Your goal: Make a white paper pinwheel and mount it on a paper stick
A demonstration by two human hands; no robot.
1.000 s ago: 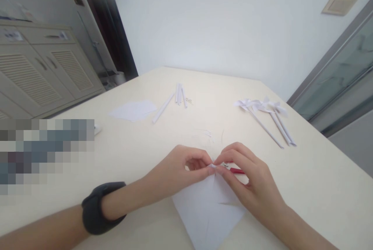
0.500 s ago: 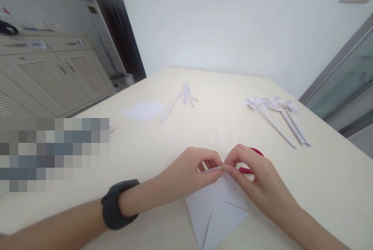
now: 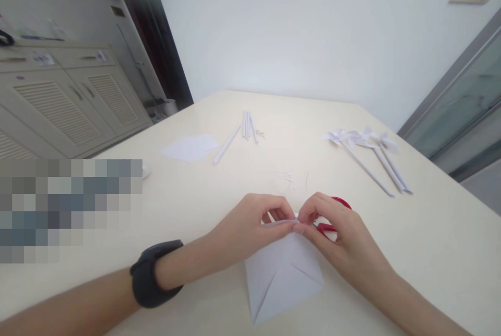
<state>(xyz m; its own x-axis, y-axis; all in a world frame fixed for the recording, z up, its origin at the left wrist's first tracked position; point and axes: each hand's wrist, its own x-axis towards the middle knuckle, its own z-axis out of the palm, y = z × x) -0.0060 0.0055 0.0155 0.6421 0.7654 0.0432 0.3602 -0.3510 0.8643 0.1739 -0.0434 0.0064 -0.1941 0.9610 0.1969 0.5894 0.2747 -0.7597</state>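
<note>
A white sheet of paper [image 3: 284, 278] lies on the cream table [image 3: 430, 242] right in front of me, with diagonal creases. My left hand [image 3: 250, 224], a dark band on its wrist, and my right hand [image 3: 336, 231] meet at the sheet's far corner. Both pinch that corner, which is curled into a thin roll between my fingertips. Red-handled scissors [image 3: 332, 216] lie under and behind my right hand, mostly hidden.
Finished paper pinwheels on rolled sticks [image 3: 368, 156] lie at the right. Several rolled paper sticks [image 3: 242, 130] and a loose white sheet [image 3: 190, 148] lie further back. Small paper scraps [image 3: 289, 177] sit just past my hands. A cabinet [image 3: 58, 101] stands at the left.
The sheet's far corner has been curled further into a roll between my fingertips. The sheet has turned slightly on the table, and my view has shifted a little.
</note>
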